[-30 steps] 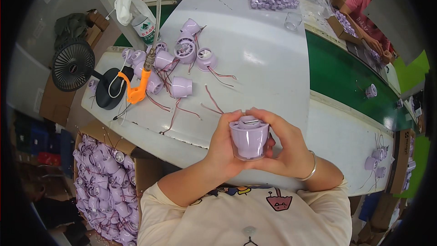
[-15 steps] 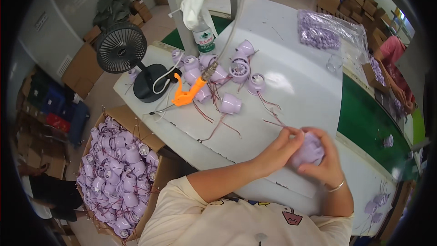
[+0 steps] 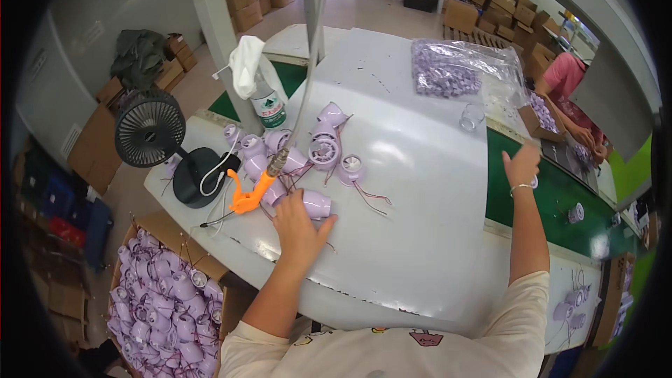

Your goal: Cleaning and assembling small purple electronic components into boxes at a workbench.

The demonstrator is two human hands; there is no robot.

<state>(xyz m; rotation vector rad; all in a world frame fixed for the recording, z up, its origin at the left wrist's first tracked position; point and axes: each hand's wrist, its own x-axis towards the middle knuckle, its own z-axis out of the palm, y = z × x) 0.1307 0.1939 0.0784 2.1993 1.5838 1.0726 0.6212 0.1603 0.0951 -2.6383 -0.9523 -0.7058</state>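
I see a small lilac plastic fan housing (image 3: 316, 204) lying on its side on the white surface (image 3: 420, 238), right under my left hand's (image 3: 297, 227) fingertips. Thin red wires trail from it. More lilac housings (image 3: 308, 150) sit clustered just beyond that hand, well apart from my right hand (image 3: 521, 164).

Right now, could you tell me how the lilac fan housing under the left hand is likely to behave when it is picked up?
The lilac fan housing looks like hollow moulded plastic, so probably stiff and light for its size. It lies on its side on the white table and is rounded, so it may roll if nudged. Thin red wires trail from neighbouring housings; its own could snag. The left hand rests on it.
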